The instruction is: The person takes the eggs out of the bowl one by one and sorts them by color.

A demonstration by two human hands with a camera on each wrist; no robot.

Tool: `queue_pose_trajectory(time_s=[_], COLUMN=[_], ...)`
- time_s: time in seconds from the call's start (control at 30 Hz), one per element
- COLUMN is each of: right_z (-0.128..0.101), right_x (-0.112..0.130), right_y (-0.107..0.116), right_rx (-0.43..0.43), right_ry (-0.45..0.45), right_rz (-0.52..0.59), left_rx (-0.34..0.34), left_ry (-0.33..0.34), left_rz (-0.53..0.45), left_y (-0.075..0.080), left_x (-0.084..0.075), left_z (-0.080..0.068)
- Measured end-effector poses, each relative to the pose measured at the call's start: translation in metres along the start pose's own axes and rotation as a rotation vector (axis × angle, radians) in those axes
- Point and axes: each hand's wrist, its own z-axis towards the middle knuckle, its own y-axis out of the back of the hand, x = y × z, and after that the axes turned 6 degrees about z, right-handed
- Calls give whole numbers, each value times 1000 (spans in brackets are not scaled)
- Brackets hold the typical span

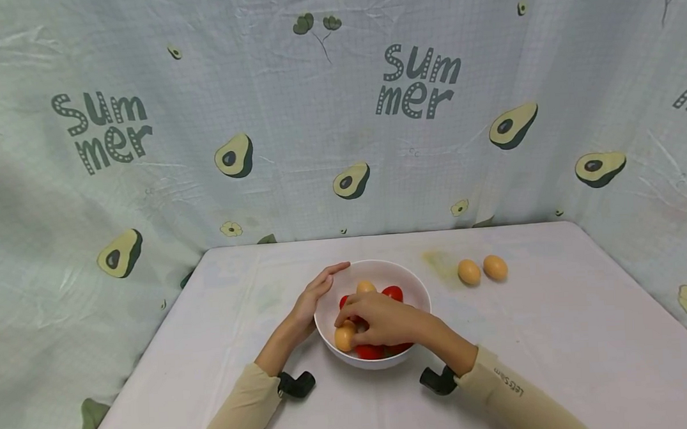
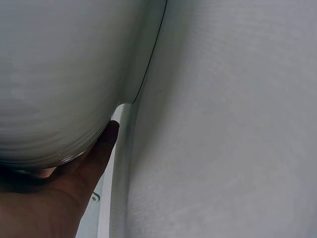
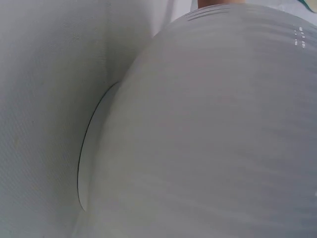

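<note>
A white bowl [image 1: 379, 363] stands at the middle of the table and holds red tomatoes [image 1: 393, 293] and a tan egg [image 1: 366, 286]. My right hand [image 1: 377, 318] reaches into the bowl from the right. Its curled fingers pinch another egg [image 1: 345, 337] at the bowl's near left side. My left hand [image 1: 322, 291] rests against the bowl's left rim with its fingers fairly straight. In the left wrist view that hand [image 2: 74, 183] touches the bowl's outer wall [image 2: 59, 74]. The right wrist view shows only the bowl's wall [image 3: 223, 124] and the tabletop [image 3: 44, 99].
Two more eggs [image 1: 469, 272] [image 1: 495, 267] lie on the white table [image 1: 556, 333] to the right of the bowl, beside a faint yellow stain [image 1: 438, 261]. An avocado-print cloth [image 1: 339, 112] hangs behind and at both sides of the table.
</note>
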Motion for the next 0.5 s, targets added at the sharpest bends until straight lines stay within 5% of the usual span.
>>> queue_pose_trajectory(time_s=[0.5], right_z=[-4], right_x=[-1], right_y=[-2], right_rx=[30], right_ry=[27], right_rz=[-76], left_rx=[-11], left_ry=[10], left_rz=[29], left_y=[0], left_x=[0], left_z=[1])
